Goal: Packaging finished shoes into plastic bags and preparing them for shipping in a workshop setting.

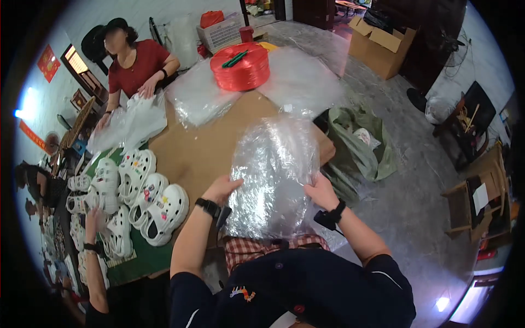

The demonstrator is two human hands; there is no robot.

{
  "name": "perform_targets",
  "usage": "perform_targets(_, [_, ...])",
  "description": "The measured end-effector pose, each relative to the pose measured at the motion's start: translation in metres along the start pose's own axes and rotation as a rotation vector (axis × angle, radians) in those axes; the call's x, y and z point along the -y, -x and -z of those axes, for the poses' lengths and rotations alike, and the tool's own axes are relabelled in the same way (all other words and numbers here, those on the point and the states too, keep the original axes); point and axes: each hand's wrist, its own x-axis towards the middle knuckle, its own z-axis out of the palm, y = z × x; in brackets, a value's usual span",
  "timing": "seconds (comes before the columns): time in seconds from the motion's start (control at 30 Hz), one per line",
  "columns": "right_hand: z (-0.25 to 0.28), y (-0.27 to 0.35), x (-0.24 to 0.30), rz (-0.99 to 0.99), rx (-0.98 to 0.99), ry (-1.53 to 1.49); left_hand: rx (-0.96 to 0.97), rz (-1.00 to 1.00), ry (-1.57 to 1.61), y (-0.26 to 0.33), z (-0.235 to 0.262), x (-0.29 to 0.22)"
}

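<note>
A clear plastic bag point(273, 175) spreads out flat in front of me, over the near edge of the brown cardboard table cover. My left hand point(223, 188) pinches its left edge, and my right hand point(321, 192) grips its right edge. The bag looks shiny and creased, with nothing visible inside. Just left of my left hand, white clogs with colourful charms point(164, 216) stand in rows on a green surface point(143, 261).
A roll of red plastic twine point(240, 68) sits among stacked clear bags point(301, 79). Right of the table slumps a green sack point(363, 142). Across the table a person in red point(136, 65) handles clear plastic; another person's hand point(94, 221) touches the clogs. An open carton point(383, 46) stands far right.
</note>
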Motion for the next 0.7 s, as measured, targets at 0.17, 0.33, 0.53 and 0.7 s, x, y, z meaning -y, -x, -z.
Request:
perform_targets(0.17, [0.073, -0.040, 0.103, 0.190, -0.005, 0.166, 0.063, -0.189, 0.256, 0.015, -0.035, -0.071])
perform_targets(0.33, [0.174, -0.160, 0.120, -0.061, 0.062, -0.165, 0.198, -0.454, 0.324, -0.058, -0.064, -0.210])
perform_targets(0.53, [0.234, -0.318, 0.062, -0.039, 0.011, -0.248, 0.103, -0.450, 0.287, -0.213, -0.061, -0.274])
perform_targets(0.7, [0.236, -0.383, 0.016, -0.264, 0.005, -0.134, 0.032, -0.264, 0.610, -0.272, -0.036, -0.244])
